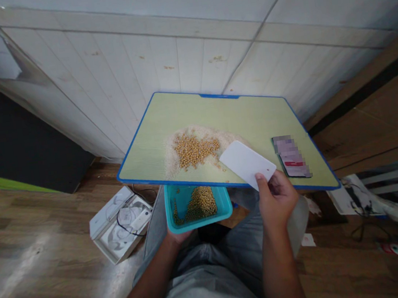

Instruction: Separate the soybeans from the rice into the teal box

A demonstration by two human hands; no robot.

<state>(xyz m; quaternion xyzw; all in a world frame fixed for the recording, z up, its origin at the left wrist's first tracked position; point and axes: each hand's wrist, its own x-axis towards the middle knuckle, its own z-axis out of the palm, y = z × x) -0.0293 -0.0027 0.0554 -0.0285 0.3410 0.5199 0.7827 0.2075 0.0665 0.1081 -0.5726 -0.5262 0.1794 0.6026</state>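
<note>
My right hand (276, 195) pinches one end of a flat white plastic scraper (246, 160) with a small hole near its corner. The scraper's far end rests at the right side of a pile of soybeans (194, 149), which lies within spread white rice (170, 155) on the table. Below the table's front edge, my left hand (181, 237) supports a teal plastic basket (230, 208) from underneath; most of its fingers are hidden. Soybeans (201, 202) are heaped in the basket, mostly on its right side.
The small table (252, 113) has a pale green top and blue rim, and stands by a white panelled wall. A phone (291, 157) lies at its right. An open white box (121, 224) with a cable sits on the wooden floor at left.
</note>
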